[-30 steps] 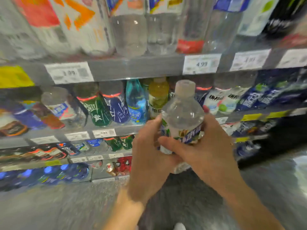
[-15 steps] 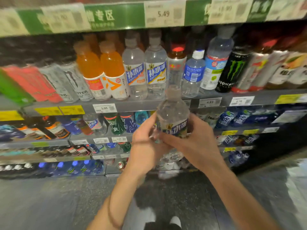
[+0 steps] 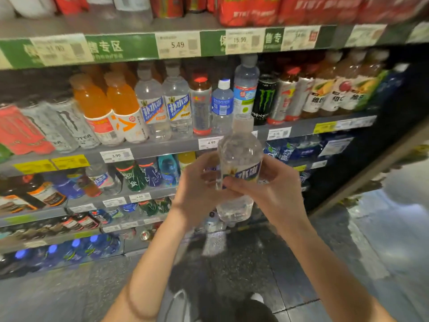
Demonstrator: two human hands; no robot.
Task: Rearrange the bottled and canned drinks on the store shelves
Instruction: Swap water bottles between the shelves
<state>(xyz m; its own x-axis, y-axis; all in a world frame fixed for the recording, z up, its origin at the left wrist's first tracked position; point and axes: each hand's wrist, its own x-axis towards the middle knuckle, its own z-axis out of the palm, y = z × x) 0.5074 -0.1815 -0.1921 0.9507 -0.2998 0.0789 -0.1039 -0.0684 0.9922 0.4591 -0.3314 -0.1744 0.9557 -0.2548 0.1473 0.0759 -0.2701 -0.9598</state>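
Bottle: a clear bottle (image 3: 240,166) with a pale cap and a blue-and-white label is up in mid-air, upright, out in front of the shelf edge (image 3: 162,148) and not resting on anything.
Left hand: the left hand (image 3: 197,189) wraps the bottle's left side at label height, fingers curled round it, a firm grasp.
Right hand: the right hand (image 3: 267,189) grasps the other side, thumb laid across the front just under the label.
Why two hands: judging by the grip, it steadies a full, slippery bottle and lets the label be turned to face out.
Likely home: two matching bottles (image 3: 164,108) stand side by side on that shelf, left of centre, labels forward; the held one looks like their kin, so I'd call that row the target.
Neighbours: orange bottles (image 3: 106,105) to their left, a black can (image 3: 263,98) further right; the row is packed tight.
Stage: carrying, not yet placing; the bottle sits lower than that row and to its right.
Risk: sliding it in could nudge the front bottles.
Blur: the lower shelves are too smeared to read.
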